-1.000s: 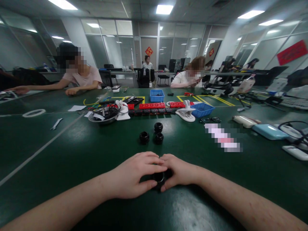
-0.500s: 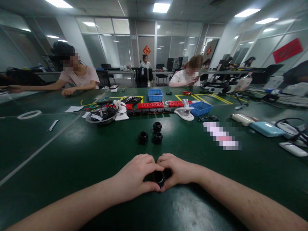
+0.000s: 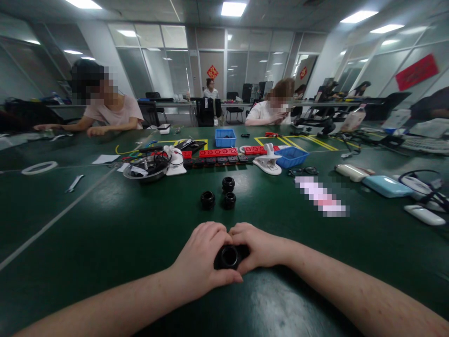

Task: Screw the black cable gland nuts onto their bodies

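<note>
A black round threaded fitting sits between both my hands, just above the green table, its open end facing me. My left hand wraps around its left side with fingers curled. My right hand grips its right side, fingers closed over the top. Three more black fittings stand on the table a little beyond my hands.
Further back lie a metal bowl of parts, red and black power strips, two blue bins, a white clamp, glasses, cases and cables at right, a wrench at left. Two people sit across the table.
My left hand has shifted so the fitting's open end now shows more fully between my fingers. The person at far left has drawn an arm in.
</note>
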Motion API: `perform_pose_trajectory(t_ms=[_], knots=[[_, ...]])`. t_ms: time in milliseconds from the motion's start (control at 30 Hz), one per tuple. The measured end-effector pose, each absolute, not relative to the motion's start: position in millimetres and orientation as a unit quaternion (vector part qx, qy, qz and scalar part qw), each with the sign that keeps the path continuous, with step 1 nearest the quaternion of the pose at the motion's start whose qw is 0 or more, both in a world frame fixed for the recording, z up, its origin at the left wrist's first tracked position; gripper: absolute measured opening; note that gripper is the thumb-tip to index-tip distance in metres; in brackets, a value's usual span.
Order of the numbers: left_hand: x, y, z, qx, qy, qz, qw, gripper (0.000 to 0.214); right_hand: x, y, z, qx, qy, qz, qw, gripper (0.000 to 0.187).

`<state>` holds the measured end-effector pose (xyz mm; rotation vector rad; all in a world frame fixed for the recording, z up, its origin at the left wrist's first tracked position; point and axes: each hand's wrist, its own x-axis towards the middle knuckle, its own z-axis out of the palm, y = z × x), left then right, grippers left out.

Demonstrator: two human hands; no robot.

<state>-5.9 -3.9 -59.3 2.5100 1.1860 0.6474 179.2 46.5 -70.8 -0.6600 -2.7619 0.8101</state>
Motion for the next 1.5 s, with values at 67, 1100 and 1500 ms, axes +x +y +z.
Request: perform_pose_trajectory(t_ms=[67,1100,1500], knots=[[-9,-1,-54,0.868,0.398,0.235,0.182,0.061,180,46,-70,-0.221,-0.929,0.279,0.096,0.042],[-1,-5,-51,0.889,0.408,0.207,0.023,0.039,180,48,-76,-0.207,-0.938,0.257,0.106,0.038],[-15,2,-27,0.903,0.320,0.188,0.215,0.027,181,46,-72,-0.206,-0.936,0.265,0.107,0.042]])
